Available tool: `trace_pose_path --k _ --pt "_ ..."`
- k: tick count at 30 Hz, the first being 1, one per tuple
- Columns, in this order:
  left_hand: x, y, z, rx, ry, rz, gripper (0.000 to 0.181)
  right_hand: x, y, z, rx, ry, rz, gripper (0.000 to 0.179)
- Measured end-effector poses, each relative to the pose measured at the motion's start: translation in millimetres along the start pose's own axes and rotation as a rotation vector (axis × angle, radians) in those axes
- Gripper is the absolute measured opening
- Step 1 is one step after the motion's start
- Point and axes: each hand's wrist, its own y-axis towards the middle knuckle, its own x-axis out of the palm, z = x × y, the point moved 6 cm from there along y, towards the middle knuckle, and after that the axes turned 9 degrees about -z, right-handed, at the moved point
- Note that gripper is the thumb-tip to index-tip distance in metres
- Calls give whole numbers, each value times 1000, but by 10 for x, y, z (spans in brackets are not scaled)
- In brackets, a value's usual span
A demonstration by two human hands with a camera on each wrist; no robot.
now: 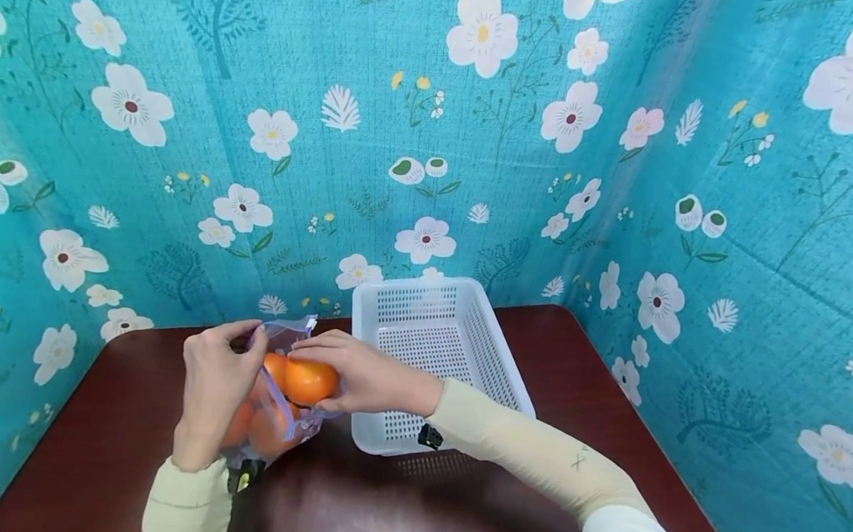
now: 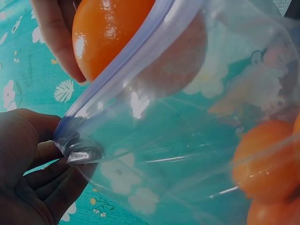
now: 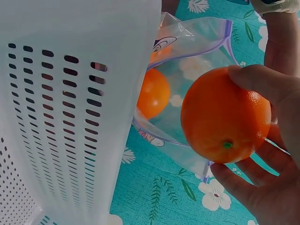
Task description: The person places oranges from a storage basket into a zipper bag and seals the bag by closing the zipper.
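Note:
My left hand (image 1: 217,383) pinches the edge of a clear zip bag (image 2: 154,154) with a purple zip strip, keeping its mouth apart. Several oranges (image 2: 267,161) lie in the lower part of the bag, seen through the plastic. In my right hand (image 1: 365,374) an orange (image 3: 225,115) is gripped between thumb and fingers, right at the bag's mouth. The left wrist view shows this orange overlapping the purple strip, partly seen through the plastic. Another orange inside the bag shows past the held one in the right wrist view.
A white perforated plastic basket (image 1: 498,355) stands on the dark red table (image 1: 407,515), just right of the bag and under my right forearm. No fruit shows in it. A turquoise flowered cloth (image 1: 343,184) hangs behind the table and along its right side.

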Motion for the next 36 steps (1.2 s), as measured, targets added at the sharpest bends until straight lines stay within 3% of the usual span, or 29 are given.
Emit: trace_pose_path --k 19,28,36 --pt "15 -12 5 13 -2 -10 11 117 142 -1 20 -79 -91 70" --pt "-18 -24 -7 3 -8 1 13 164 253 -35 -20 -120 -115 68" --pt "-39 -20 -18 0 -11 4 13 217 302 -48 -1 -152 -153 51"
